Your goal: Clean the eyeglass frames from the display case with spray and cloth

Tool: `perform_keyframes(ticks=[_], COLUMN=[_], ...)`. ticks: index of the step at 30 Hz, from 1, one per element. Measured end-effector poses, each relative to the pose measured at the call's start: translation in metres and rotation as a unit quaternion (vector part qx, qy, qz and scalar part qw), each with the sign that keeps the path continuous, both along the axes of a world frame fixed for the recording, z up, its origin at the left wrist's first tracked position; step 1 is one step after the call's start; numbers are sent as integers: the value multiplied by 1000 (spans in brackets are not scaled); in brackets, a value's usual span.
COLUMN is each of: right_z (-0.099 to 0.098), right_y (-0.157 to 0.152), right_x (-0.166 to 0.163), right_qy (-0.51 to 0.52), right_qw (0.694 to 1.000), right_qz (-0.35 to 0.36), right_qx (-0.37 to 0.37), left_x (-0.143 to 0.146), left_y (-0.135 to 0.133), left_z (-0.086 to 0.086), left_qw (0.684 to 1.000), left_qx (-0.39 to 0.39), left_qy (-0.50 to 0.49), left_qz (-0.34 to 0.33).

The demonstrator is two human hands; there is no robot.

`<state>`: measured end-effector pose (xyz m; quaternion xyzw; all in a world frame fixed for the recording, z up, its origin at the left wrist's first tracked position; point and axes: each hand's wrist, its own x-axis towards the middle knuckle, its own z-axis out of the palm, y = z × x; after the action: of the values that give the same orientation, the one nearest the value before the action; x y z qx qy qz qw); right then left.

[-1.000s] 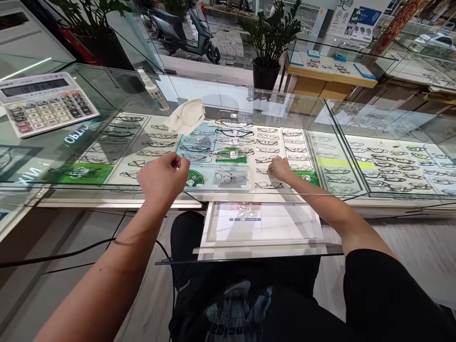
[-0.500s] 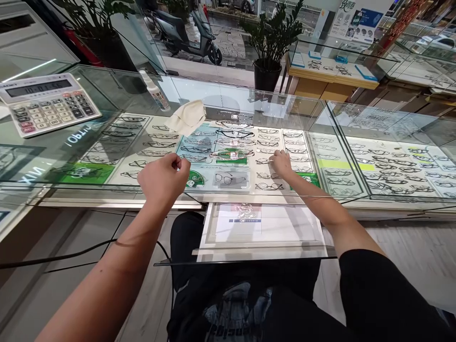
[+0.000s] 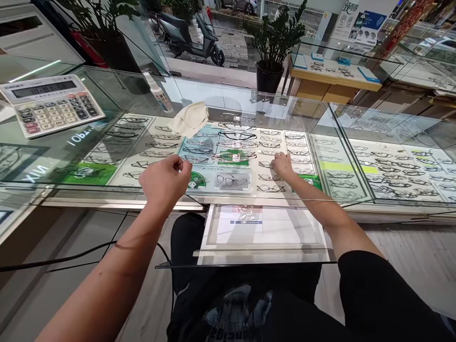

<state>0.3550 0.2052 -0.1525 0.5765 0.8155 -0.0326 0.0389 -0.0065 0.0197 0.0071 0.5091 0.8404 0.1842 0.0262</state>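
Note:
My left hand (image 3: 166, 183) is curled in a loose fist over the front edge of the glass display case (image 3: 199, 199). A gap shows between thumb and forefinger, and nothing is visible in it. My right hand (image 3: 282, 166) is at a column of eyeglasses on the right. Its fingers are bent together at one thin-framed pair of eyeglasses (image 3: 264, 165), whose right part the hand covers. Just below lies another pair of eyeglasses (image 3: 270, 188). Between my hands are dark-framed eyeglasses (image 3: 231, 180) on a clear stand and a red-tinted pair (image 3: 235, 156) on a green card.
A beige cloth (image 3: 188, 118) and a spray bottle (image 3: 158, 93) lie on the glass top. At the left stands a calculator (image 3: 53, 105). A white drawer (image 3: 295, 228) is pulled out above my lap. Potted plants (image 3: 270, 52) stand behind the case.
The view has shifted slightly. Both hands keep nearly the same place and pose, the right one still at the eyeglasses.

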Motion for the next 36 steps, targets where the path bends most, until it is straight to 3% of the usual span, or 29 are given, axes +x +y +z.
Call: perform_keyframes(ticks=[9,14,18,23,29,36], right_z=[3,6,0,-11,-19,-23], right_y=[-3,0,13,39,61,66], right_x=[-2,2,1,-9,-13,-10], right_qy=[-3,15,42,31,21,8], right_qw=[1000,999,993,991,993,996], right_qz=[9,-6,-55,-91,-85,-68], right_qx=[1,41,90,93,73,65], left_x=[-1,1,1,0,-1,-1], left_y=[1,0,0,1,1,1], left_z=[-1,1,1,2,3,4], left_qw=[1000,1000,1000,1000,1000,1000], left_qx=[1,2,4,-2,-6,-24], left_qy=[4,4,2,-7,-8,-2], left_qz=[1,1,-1,1,-3,10])
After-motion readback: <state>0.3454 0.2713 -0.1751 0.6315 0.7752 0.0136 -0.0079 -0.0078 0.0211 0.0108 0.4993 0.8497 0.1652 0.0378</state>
